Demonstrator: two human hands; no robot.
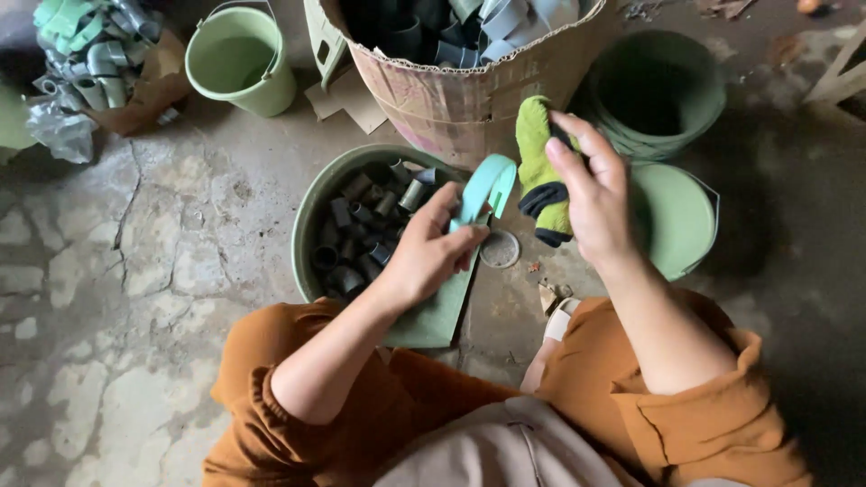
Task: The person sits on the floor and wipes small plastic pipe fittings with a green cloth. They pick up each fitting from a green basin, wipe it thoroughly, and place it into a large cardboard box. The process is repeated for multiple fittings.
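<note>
My left hand (428, 252) grips a pale teal curved plastic piece (484, 187), holding it above the rim of a green bucket (311, 212) filled with several dark short pipe fittings (365, 230). My right hand (591, 194) holds a yellow-green work glove with a dark cuff (539, 171) just to the right of the teal piece. Both sleeves are rust orange.
A big cardboard drum (451, 86) of grey fittings stands behind the bucket. A light green pail (242, 59) sits at the back left, stacked green buckets (658, 90) and a tipped one (677, 216) on the right. A small round lid (499, 249) lies on the cracked concrete floor.
</note>
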